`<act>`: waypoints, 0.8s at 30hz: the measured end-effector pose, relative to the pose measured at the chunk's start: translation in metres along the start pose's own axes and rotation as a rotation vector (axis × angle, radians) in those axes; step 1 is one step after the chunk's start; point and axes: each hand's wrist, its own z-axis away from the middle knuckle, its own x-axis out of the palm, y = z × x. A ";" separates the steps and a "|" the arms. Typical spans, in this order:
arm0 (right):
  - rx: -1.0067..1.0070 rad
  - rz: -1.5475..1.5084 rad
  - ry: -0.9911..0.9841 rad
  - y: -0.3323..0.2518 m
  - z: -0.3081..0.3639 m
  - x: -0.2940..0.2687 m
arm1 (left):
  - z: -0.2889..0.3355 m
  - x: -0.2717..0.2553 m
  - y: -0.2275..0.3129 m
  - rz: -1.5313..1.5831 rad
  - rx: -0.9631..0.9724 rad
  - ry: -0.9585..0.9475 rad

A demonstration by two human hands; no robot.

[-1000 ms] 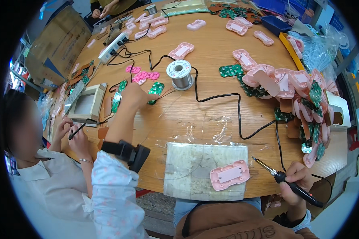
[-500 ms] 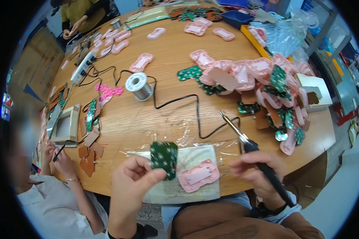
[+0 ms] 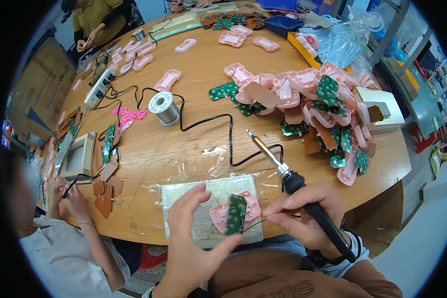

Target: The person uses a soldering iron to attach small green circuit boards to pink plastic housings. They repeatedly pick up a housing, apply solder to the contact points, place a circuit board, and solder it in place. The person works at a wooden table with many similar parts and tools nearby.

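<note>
A pink plastic shell (image 3: 218, 212) lies on a pale pad (image 3: 176, 201) at the table's near edge. Over it a narrow green circuit board (image 3: 237, 213) is tilted, with a red and a dark wire running from its lower end toward my right hand. My left hand (image 3: 196, 238) is beside the board with thumb and fingers spread; the thumb is close to the board's lower end, and whether it touches cannot be told. My right hand (image 3: 313, 213) grips a black-handled soldering iron (image 3: 295, 183), tip pointing up and left. Its thumb and forefinger also pinch at the wires.
A heap of pink shells (image 3: 288, 92) and green boards lies at the right. A solder spool (image 3: 164, 108) stands mid-table, near a black cord (image 3: 231, 136). A power strip (image 3: 98, 89) lies at left. One co-worker (image 3: 69, 238) sits at left, another (image 3: 97, 25) at far left.
My left hand has let go of the green board and opened. The board now stands over the pink shell. My right hand has moved left, its fingers closing at the wires, still holding the iron.
</note>
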 end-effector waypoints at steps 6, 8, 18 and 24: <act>-0.026 -0.010 -0.045 -0.006 0.002 0.002 | -0.011 0.012 0.009 0.361 -0.078 -0.329; -0.056 0.004 -0.029 -0.005 0.001 0.002 | -0.011 0.019 0.013 0.415 -0.141 -0.281; -0.130 0.313 0.052 0.008 0.023 -0.025 | 0.004 0.021 0.008 -0.363 0.137 0.068; -0.063 0.181 0.111 0.019 0.048 -0.037 | 0.001 0.065 -0.019 -0.278 0.081 0.106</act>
